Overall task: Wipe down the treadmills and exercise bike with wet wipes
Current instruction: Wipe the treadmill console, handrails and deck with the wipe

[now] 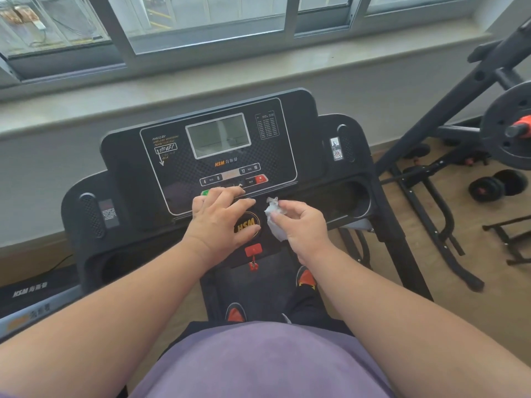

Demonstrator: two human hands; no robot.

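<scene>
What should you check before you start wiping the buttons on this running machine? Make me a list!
1. Wipe in hand: ok. The right hand pinches the wet wipe.
2. Wipe opened flat: not ok. It is crumpled.
3. Other hand out of the way: not ok. The left hand rests on the console, covering the lower buttons.
4. Machine off: cannot tell. The screen looks blank, with window glare.
5. Red safety key in place: ok. It sits below the logo.
6. Wipe still wet: cannot tell.
</scene>
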